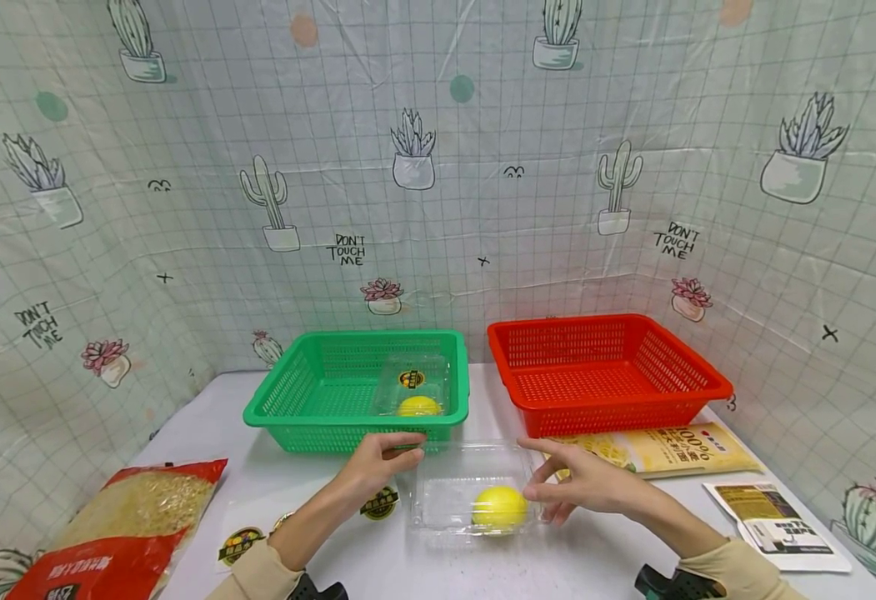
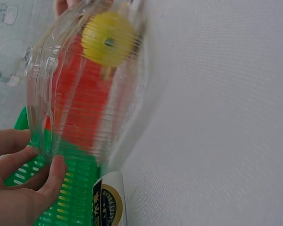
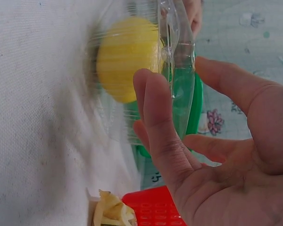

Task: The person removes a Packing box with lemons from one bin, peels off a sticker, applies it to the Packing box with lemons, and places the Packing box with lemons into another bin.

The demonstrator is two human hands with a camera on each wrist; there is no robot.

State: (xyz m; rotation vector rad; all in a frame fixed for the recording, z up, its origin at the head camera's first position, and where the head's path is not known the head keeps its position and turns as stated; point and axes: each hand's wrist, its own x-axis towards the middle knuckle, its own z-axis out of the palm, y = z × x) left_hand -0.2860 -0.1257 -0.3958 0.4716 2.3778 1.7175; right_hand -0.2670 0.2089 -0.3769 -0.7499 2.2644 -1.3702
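A clear plastic clamshell box [image 1: 448, 492] sits on the white table in front of me, with a yellow lemon [image 1: 499, 508] inside toward its right front. My left hand [image 1: 385, 462] pinches the box's left edge between thumb and fingers; the left wrist view shows the fingertips [image 2: 59, 165] at the rim. On the other side, my right hand [image 1: 583, 475] holds the right edge, thumb and fingers spread about the rim in the right wrist view. Round black-and-gold labels on clear backing lie near my left arm, one label [image 1: 379, 503] beside the box and another label [image 1: 240, 546] farther left.
Behind stands a green basket [image 1: 295, 417] holding another clear box [image 1: 411, 379] with a label and a lemon. A red basket [image 1: 618, 417] is at back right, before it a yellow food bag [image 1: 678, 450]. A white pouch [image 1: 775, 525] lies right, a red-and-clear bag [image 1: 122, 525] left.
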